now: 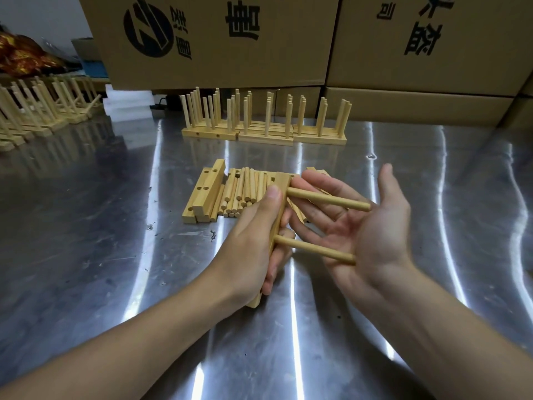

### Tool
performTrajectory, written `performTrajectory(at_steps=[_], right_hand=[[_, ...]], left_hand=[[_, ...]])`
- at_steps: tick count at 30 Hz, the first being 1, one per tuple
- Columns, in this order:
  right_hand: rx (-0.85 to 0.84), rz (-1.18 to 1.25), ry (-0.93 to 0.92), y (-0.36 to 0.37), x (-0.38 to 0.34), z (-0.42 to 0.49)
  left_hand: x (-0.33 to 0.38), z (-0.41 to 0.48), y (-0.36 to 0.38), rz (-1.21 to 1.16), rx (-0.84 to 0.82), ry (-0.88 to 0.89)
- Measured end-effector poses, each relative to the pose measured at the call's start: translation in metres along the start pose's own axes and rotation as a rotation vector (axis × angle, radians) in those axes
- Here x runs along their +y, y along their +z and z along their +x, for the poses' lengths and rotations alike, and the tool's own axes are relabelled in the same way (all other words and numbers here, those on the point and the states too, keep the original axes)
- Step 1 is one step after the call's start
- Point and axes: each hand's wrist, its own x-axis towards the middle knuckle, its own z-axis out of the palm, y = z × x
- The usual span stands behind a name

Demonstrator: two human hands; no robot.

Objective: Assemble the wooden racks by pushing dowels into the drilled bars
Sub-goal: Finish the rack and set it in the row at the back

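Observation:
My left hand (253,241) grips a drilled wooden bar (281,183) held on edge above the steel table. Two dowels stick out of the bar toward the right: an upper dowel (328,199) and a lower dowel (314,249). My right hand (366,223) is flat and spread, palm facing the dowel ends, touching or nearly touching both tips. Behind the hands lies a pile of loose dowels (245,192), with several drilled bars (206,194) stacked on its left side.
Finished racks (265,131) with upright dowels stand in a row at the back centre. More racks (43,111) line the far left. Large cardboard boxes (375,39) wall off the back. The steel table (115,255) reflects light in streaks.

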Motion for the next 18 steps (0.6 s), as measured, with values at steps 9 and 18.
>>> performTrajectory(at_steps=[9, 18], right_hand=[[0.023, 0.003, 0.014, -0.001, 0.003, 0.002], [-0.023, -0.073, -0.074, -0.004, -0.013, 0.008]], left_hand=[[0.004, -0.002, 0.006, 0.002, 0.040, 0.022], [0.014, -0.005, 0.003, -0.085, 0.133, 0.117]])
